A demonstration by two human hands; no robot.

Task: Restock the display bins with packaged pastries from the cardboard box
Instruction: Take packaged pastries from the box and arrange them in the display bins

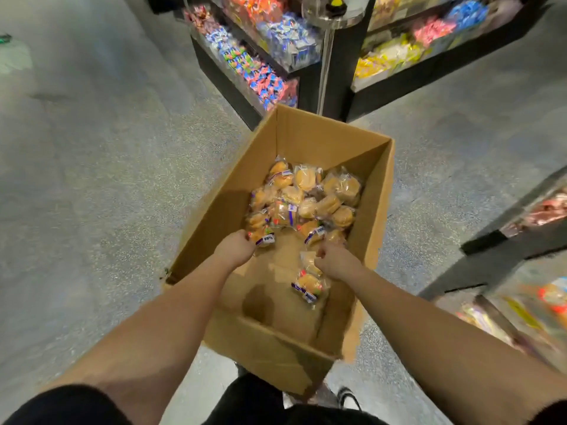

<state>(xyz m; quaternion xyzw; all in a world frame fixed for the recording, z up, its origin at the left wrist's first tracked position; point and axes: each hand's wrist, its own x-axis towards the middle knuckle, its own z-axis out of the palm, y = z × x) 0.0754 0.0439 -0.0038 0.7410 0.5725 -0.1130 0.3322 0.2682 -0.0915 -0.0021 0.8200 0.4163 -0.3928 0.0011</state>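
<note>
Labels: blue-and-white tags on the pastries (302, 197), writing too blurred to read.
My left hand (234, 248): reaching into the cardboard box (372, 228), pinching a corner pastry (264, 236).
My right hand (336, 260): curled round a wrapped packet (308, 261).

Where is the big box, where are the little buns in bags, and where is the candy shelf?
cardboard box (331, 139), head view, on its far inside wall.
packaged pastries (306, 197), head view, on the middle of the pile.
display bins (260, 75), head view, on the wrapped sweets in the left shelf.
</note>
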